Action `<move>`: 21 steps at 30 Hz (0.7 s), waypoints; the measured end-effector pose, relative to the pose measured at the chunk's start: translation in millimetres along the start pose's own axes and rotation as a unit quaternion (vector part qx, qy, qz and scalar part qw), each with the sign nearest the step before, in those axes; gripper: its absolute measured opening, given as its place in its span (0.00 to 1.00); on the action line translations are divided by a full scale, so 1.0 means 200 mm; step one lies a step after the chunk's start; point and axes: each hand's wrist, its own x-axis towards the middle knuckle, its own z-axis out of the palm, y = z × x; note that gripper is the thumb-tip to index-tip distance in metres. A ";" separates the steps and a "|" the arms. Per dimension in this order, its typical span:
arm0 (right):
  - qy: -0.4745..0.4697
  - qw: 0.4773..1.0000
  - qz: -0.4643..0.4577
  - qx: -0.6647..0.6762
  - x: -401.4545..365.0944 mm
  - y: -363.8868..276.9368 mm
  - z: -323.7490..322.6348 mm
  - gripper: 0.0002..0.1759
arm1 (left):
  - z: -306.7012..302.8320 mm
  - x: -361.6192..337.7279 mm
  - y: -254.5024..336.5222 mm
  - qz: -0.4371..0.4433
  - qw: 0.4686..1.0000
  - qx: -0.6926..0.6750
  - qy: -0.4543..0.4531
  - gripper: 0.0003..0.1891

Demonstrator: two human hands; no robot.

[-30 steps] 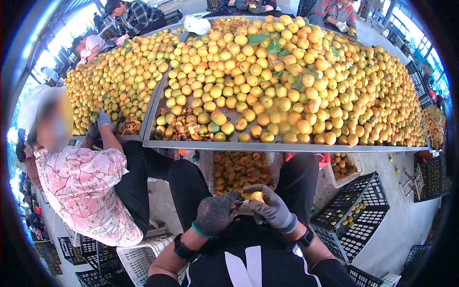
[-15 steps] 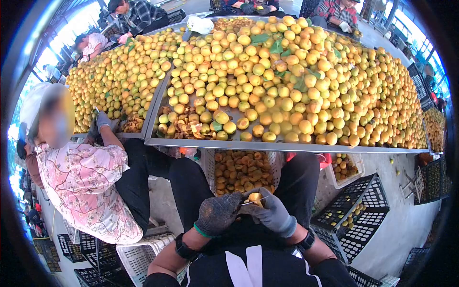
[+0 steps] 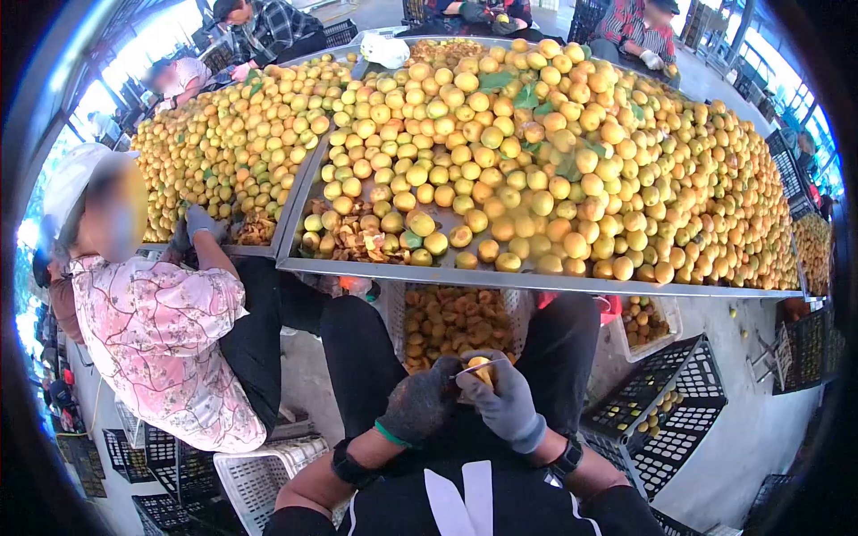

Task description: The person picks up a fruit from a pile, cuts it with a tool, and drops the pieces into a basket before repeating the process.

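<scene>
My left hand (image 3: 418,404), in a dark grey glove with a green cuff, is closed on a small knife (image 3: 483,364) whose handle is hidden in the fingers. The thin blade lies across an apricot (image 3: 483,374), which the closed fingers of my right hand (image 3: 506,406) hold in a lighter grey glove. Both hands meet above my lap. Just beyond them, between my knees, a white crate (image 3: 393,320) contains many apricot halves (image 3: 456,323).
A metal-rimmed table (image 3: 536,283) heaped with apricots (image 3: 581,192) spans the front. Peelings (image 3: 362,234) lie near its edge. A co-worker in a pink floral top (image 3: 156,330) sits at left; others sit across. Black crates (image 3: 666,406) stand at right, a white basket (image 3: 255,487) at lower left.
The knife blade has shifted up across the apricot, and both hands have turned slightly. The co-worker's gloved hands at left have moved a little. The whole view has shifted slightly.
</scene>
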 end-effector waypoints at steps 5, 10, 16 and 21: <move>0.008 0.999 0.035 0.033 0.00 0.01 0.03 0.19 | -0.02 0.01 -0.07 0.076 0.985 0.154 0.014 0.12; 0.004 0.986 0.130 0.100 0.02 -0.01 0.04 0.19 | -0.03 0.03 -0.07 0.074 0.977 0.199 0.037 0.11; -0.045 0.958 0.164 0.230 0.03 -0.04 0.01 0.18 | -0.01 0.03 -0.04 0.013 0.991 0.128 0.042 0.11; -0.009 0.998 -0.065 -0.013 0.05 0.05 0.03 0.20 | 0.01 0.01 -0.11 0.037 0.993 0.104 0.051 0.10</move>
